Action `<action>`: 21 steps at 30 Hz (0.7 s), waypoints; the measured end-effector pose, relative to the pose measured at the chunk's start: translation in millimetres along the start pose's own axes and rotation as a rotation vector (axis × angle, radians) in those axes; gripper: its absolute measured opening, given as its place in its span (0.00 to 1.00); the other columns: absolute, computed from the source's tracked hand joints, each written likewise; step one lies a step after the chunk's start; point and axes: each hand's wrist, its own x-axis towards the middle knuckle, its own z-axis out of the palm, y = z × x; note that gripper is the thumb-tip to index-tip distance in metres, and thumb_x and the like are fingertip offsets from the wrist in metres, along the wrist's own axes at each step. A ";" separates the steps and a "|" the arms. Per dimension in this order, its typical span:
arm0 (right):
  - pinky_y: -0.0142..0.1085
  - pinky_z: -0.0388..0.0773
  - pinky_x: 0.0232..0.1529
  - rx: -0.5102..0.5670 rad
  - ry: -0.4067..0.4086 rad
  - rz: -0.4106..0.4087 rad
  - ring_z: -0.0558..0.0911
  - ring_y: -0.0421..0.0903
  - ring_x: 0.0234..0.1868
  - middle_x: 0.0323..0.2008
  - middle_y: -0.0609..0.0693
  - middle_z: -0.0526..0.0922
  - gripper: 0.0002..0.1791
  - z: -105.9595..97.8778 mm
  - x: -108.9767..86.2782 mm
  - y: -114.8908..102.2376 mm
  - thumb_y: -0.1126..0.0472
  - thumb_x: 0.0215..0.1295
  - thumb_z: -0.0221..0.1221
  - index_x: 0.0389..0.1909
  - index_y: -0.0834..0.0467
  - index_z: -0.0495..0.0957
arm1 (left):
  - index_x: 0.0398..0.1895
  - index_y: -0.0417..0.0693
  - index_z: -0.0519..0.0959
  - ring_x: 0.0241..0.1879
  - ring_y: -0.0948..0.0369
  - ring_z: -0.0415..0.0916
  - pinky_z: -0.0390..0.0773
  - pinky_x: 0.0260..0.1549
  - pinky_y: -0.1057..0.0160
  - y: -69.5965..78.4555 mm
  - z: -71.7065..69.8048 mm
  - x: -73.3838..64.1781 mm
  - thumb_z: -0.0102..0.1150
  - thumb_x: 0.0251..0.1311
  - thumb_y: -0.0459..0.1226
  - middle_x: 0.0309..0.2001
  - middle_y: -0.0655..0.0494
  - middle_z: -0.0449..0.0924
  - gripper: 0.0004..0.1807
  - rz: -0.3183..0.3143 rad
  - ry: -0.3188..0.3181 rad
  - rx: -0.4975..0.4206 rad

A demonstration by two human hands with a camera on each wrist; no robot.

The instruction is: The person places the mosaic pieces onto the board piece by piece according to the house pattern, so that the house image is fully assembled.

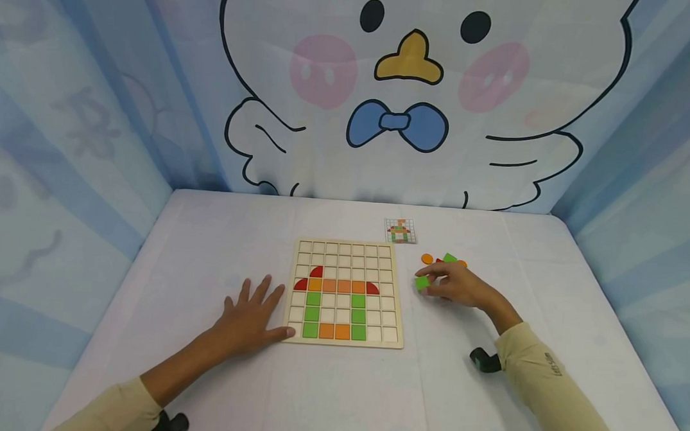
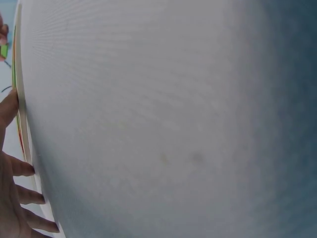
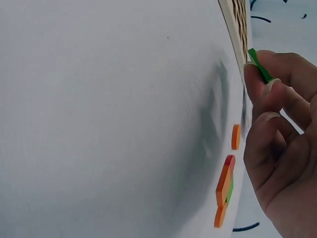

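Observation:
Between thumb and fingers, my right hand (image 1: 454, 284) pinches a green square tile (image 1: 422, 282), to the right of the wooden grid board (image 1: 399, 308). In the right wrist view that green tile (image 3: 260, 67) appears nearly edge-on at the fingertips. My left hand (image 1: 248, 320) lies spread on the table, its thumb touching the board's lower left corner. Set in the board are green tiles (image 1: 312, 314) in two columns, orange tiles (image 1: 337, 286) in a row above and a pair at the bottom, and red quarter-round tiles (image 1: 316, 272) at the top left and right.
Loose tiles lie beyond my right hand: an orange round tile (image 1: 426, 259), a green tile (image 1: 450, 257) and others partly hidden. A small pattern card (image 1: 400, 231) sits behind the board. Printed curtains (image 1: 81, 165) surround the white table (image 1: 222, 236).

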 end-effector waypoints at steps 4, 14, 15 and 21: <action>0.32 0.75 0.26 0.056 -0.012 0.013 0.74 0.41 0.24 0.39 0.52 0.74 0.20 6.3 5.6 -7.1 0.60 0.61 0.69 0.55 0.58 0.82 | 0.79 0.52 0.57 0.76 0.28 0.41 0.53 0.58 0.18 -0.1 -0.1 0.2 0.62 0.54 0.66 0.80 0.40 0.47 0.54 -0.003 -0.003 0.001; 0.34 0.76 0.26 0.132 -0.033 -0.065 0.76 0.43 0.22 0.36 0.54 0.77 0.17 23.3 27.9 -30.8 0.61 0.61 0.69 0.50 0.58 0.80 | 0.79 0.52 0.57 0.76 0.28 0.41 0.53 0.59 0.18 0.8 -1.6 -0.7 0.62 0.54 0.66 0.80 0.40 0.47 0.54 -0.003 -0.005 -0.006; 0.34 0.76 0.26 0.139 -0.029 -0.073 0.77 0.44 0.23 0.36 0.54 0.77 0.17 25.3 30.5 -33.2 0.62 0.61 0.69 0.50 0.58 0.80 | 0.79 0.52 0.57 0.76 0.28 0.41 0.53 0.59 0.18 0.9 -1.8 -0.6 0.62 0.54 0.66 0.80 0.40 0.47 0.54 -0.003 -0.004 -0.004; 0.33 0.75 0.26 0.183 -0.012 -0.108 0.76 0.45 0.26 0.34 0.53 0.78 0.16 38.8 44.4 -50.0 0.62 0.61 0.69 0.49 0.58 0.80 | 0.79 0.52 0.57 0.76 0.28 0.41 0.53 0.59 0.18 1.3 -2.6 -0.4 0.61 0.54 0.67 0.80 0.41 0.47 0.54 -0.007 -0.008 0.001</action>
